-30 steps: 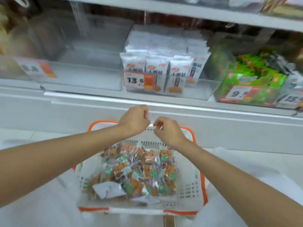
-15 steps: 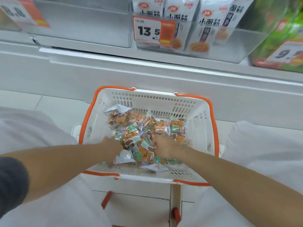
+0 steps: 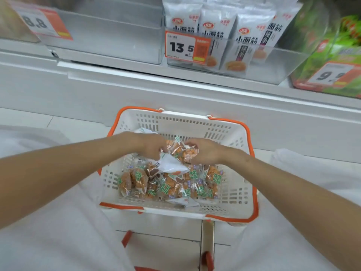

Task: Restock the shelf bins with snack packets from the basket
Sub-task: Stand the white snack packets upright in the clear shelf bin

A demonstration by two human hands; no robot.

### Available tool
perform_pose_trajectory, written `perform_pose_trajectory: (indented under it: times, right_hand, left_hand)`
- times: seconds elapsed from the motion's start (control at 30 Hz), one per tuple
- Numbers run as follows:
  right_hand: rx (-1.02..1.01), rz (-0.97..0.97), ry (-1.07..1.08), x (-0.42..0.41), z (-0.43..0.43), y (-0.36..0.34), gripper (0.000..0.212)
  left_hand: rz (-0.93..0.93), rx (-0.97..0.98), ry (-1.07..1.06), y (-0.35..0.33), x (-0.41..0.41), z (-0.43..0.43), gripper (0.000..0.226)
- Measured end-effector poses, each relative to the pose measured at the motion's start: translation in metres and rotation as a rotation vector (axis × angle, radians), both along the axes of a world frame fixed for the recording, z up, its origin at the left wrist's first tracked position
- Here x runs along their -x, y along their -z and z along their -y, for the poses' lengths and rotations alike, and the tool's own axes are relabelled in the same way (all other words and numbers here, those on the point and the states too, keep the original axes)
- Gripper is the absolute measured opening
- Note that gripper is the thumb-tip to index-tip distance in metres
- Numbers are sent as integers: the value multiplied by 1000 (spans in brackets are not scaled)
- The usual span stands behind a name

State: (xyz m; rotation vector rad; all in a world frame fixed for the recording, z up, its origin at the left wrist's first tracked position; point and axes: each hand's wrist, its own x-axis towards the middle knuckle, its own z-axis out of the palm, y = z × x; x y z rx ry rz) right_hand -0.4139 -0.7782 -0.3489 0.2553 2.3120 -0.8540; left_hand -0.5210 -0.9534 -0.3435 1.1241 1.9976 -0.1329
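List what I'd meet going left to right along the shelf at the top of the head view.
8.8 price tag → clear bin → white packets → green packets

— What does the person wear?

— A plain white garment [image 3: 50, 241] of soft cloth, with loose folds. It covers the left leg [image 3: 29, 141] and the right leg [image 3: 304, 231], and it fills both near corners. I cannot tell if it is trousers or an apron.

— And on the arms?

— The left forearm [image 3: 78, 173] and the right forearm [image 3: 283, 184] are bare, from the edge of the view up to the wrist. The left hand [image 3: 152, 145] and the right hand [image 3: 205, 151] are bare too.
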Motion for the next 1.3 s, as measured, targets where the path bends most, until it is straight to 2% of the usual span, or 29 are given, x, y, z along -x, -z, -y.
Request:
perform_pose_trajectory:
  times: [0.07,0.17,0.23,0.3,0.37,0.43,0.53,0.6,0.83,1.0,1.07,1.17,1.3]
  right_hand:
    - [18,-26,-54,6,-8,-23,90]
    - [58,-101,-11,8,-15,-43,91]
    - [188,-130,130,11,-19,-53,80]
    - [325,-123,246,14,-18,-61,55]
    - [405,-140,259,17,-13,-61,36]
    - [476,-150,275,18,-6,-60,19]
    - [541,-164,304,20,-3,-57,5]
    - [581,-167,295,22,-4,-57,7]
    - [618,-127,241,17,-9,-60,27]
    - [552,-90,194,15,-27,-72,54]
    - [524,-169,259,18,-40,-85,59]
    - [510,-325,339,17,-58,-102,42]
    - [519,-521,466,9,-82,-123,35]
  left_hand:
    - [153,-170,-168,-31,11,-11,37]
    - [280,-488,-418,-52,22,-20,25]
    - [337,-660,-603,-57,25,-22,35]
    - [377,-776,-731,-56,25,-25,44]
    - [395,-855,-840,-51,28,-29,42]
    - [335,-939,-890,-49,29,-31,51]
    - [226,-1012,-911,-48,35,-35,56]
    - [172,-1034,-903,-49,39,-37,50]
    - [133,-1099,-863,-52,36,-43,53]
    - [44,-1154,-725,-67,29,-54,49]
    - [39,-1171,-671,-79,28,-62,37]
    - [40,-1193,-613,-104,26,-80,29]
    - [194,-1223,-626,-141,30,-109,28]
